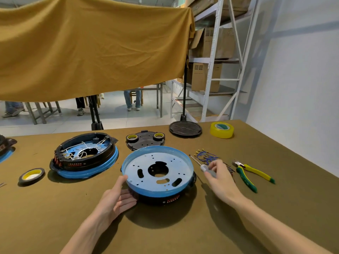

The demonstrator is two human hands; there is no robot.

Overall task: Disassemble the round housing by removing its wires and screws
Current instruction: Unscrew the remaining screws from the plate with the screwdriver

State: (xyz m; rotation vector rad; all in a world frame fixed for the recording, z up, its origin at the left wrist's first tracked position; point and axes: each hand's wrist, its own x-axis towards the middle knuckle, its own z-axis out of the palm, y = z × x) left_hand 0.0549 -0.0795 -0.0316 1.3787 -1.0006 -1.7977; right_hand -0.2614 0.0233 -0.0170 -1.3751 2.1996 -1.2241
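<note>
**Now steady the stripped housing**

Here the round housing (pixel 158 174) sits in front of you on the table (pixel 183 235), open face up, its axis vertical, no wires inside. Your left hand (pixel 117 197) braces its near-left wall with relaxed fingers, likely against turning. Your right hand (pixel 219 177) pinches the screwdriver (pixel 200 165), tip pointing away-left, beside the removed blue wires (pixel 207 156).

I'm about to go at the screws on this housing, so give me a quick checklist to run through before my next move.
1. Near housing steadied: ok, left hand cups its near-left side.
2. Screwdriver in the right hand: ok, beside the housing, tip not on a screw.
3. Wires out of the near housing: ok, none show on its plate; blue wires lie on the table.
4. Screws left: cannot tell, too small.
5. Second housing: not ok, white wires inside.
</note>
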